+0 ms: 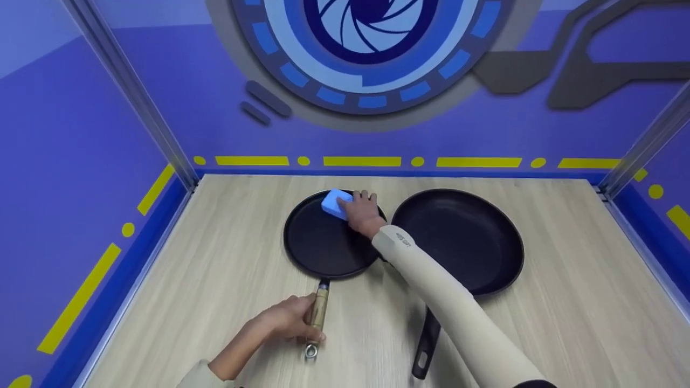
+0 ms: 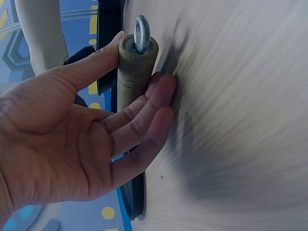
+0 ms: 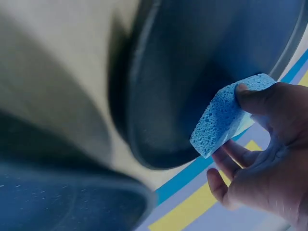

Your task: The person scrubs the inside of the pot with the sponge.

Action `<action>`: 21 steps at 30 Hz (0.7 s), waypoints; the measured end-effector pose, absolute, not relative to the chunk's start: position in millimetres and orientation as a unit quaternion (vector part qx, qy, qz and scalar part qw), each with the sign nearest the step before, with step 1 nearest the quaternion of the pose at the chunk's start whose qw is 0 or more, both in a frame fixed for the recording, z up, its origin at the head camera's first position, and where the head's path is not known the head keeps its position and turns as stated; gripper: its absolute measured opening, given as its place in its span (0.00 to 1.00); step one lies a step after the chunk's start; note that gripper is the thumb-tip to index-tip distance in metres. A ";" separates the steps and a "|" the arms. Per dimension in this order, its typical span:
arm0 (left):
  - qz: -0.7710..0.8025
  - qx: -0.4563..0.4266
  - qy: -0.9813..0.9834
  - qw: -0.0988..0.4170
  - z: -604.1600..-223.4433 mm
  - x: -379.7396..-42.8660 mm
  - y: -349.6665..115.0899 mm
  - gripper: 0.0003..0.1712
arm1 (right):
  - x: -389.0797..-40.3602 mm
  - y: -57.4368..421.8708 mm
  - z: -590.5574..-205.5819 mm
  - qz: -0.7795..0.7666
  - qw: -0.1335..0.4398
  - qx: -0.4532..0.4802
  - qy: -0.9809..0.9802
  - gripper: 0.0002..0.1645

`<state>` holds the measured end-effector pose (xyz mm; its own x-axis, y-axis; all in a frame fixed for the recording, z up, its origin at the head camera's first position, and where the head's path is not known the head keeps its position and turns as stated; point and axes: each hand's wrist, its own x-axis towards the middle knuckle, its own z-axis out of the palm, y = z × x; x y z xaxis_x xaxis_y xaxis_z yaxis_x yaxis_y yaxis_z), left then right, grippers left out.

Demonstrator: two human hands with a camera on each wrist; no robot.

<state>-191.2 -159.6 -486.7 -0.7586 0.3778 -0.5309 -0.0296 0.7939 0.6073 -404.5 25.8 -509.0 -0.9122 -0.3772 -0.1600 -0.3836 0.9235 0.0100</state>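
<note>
A flat black crepe pan [image 1: 323, 245] with a shallow rim lies on the table. Its wooden handle [image 1: 319, 311], tipped with a metal ring [image 2: 140, 33], points toward me. My left hand [image 1: 288, 319] holds this handle between thumb and fingers, as the left wrist view [image 2: 72, 139] shows from the ring end. At the pan's far edge, my right hand [image 1: 363, 213] grips a light-blue sponge [image 1: 334, 202]. In the right wrist view the thumb presses on the porous sponge [image 3: 224, 115], with fingers at its other side; the sponge is over the pan near the rim.
Right of the crepe pan sits a larger, deeper black frying pan [image 1: 458, 242], its black handle [image 1: 427, 345] pointing toward me under my right forearm. The wood-grain table [image 1: 582, 302] is bounded by blue-purple panels [image 1: 178, 134] at the back and sides, with metal posts at the corners.
</note>
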 end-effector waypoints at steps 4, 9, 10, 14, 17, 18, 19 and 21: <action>0.316 0.102 0.883 0.333 -486.8 -190.6 -160.6 0.30 | -395.9 35.2 -505.3 0.041 0.077 -0.221 0.971 0.41; 0.315 0.102 0.883 0.332 -487.1 -190.6 -160.5 0.30 | -376.6 48.5 -500.2 0.053 0.083 -0.289 0.952 0.37; 0.314 0.101 0.884 0.332 -486.9 -190.7 -160.2 0.31 | -371.9 51.4 -498.9 0.049 0.086 -0.302 0.948 0.36; 0.316 0.095 0.886 0.326 -485.4 -191.2 -158.8 0.32 | -353.5 60.1 -492.7 0.025 0.084 -0.349 0.933 0.35; 0.318 0.098 0.887 0.321 -485.0 -190.4 -158.1 0.29 | -340.2 61.7 -489.5 0.023 0.072 -0.388 0.918 0.32; 0.320 0.100 0.887 0.318 -485.0 -189.6 -158.2 0.28 | -336.0 61.3 -489.3 0.023 0.068 -0.403 0.912 0.31; 0.320 0.104 0.887 0.316 -485.5 -188.7 -158.0 0.27 | -331.7 60.7 -489.5 0.024 0.065 -0.417 0.906 0.30; 0.323 0.112 0.886 0.314 -486.5 -185.8 -157.5 0.25 | -324.0 58.9 -491.1 0.019 0.064 -0.440 0.896 0.29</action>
<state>-185.8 -157.5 -486.5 -0.7776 0.4016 -0.4837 -0.0036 0.7665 0.6422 -324.0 58.9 -491.1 -0.6053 -0.7851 -0.1311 -0.7900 0.6128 -0.0221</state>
